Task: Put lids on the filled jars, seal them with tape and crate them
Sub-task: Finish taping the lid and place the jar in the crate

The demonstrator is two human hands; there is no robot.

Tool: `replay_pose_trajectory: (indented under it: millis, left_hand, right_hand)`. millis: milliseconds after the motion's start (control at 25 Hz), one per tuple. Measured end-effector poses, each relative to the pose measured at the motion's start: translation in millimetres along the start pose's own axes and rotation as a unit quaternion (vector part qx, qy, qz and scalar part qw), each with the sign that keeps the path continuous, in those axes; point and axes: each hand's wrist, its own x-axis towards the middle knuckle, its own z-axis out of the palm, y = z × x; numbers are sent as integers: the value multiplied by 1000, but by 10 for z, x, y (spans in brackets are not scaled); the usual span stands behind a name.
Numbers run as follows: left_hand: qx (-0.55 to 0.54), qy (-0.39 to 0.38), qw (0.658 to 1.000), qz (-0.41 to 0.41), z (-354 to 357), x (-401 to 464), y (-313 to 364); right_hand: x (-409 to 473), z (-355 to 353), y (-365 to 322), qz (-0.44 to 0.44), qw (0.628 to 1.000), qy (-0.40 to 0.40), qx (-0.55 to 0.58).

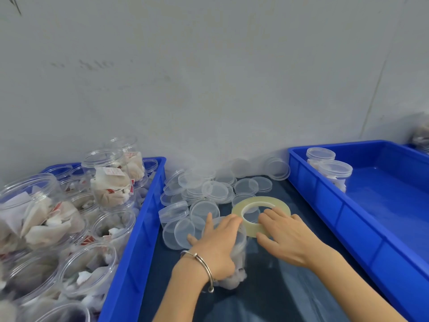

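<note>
Jar (234,259) sits on the dark table (267,298) between our two hands, filled, with a clear lid on top as far as we can tell through the blur. Our left hand (216,242) grips it from above, fingers curled over the lid and down the side, bracelet (204,263) on the wrist. Our right hand (283,231) rests on the tape roll (260,217) just beside the jar, fingers fairly straight and slightly spread over its near rim, thumb toward the jar; no clamp on it that we can see. We judge the step as lid on, sealing about to start: next move calls for finding the tape end and pulling it onto the lid seam while the left hand steadies or turns the jar. Behind lie loose lids (209,191) in a pile. Left crate (144,228) holds open filled jars (109,180) waiting. Right crate (325,205) holds two lidded jars (329,166) at its far corner, so most of the batch is left.
</note>
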Motion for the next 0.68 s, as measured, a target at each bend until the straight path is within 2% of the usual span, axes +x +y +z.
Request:
replay_pose_trajectory:
  millis: [120, 320, 480, 560, 680]
  left_hand:
    - [10, 38, 999, -27, 182, 26, 118]
    - [-13, 253, 966, -49, 429, 76, 139]
    - [-14, 373, 927, -39, 530, 126, 164]
    - [-5, 409, 912, -15, 529, 131, 175]
    - [18, 423, 906, 11, 515, 132, 149]
  right_hand:
    - [-36, 14, -10, -5, 1000, -16, 10]
    - [-59, 71, 2, -11, 1000, 6, -2]
    - [-72, 112, 12, 0, 1000, 28, 4]
    - [-71, 127, 7, 8, 999, 34, -9]
    - [-81, 165, -4, 17, 998, 48, -27]
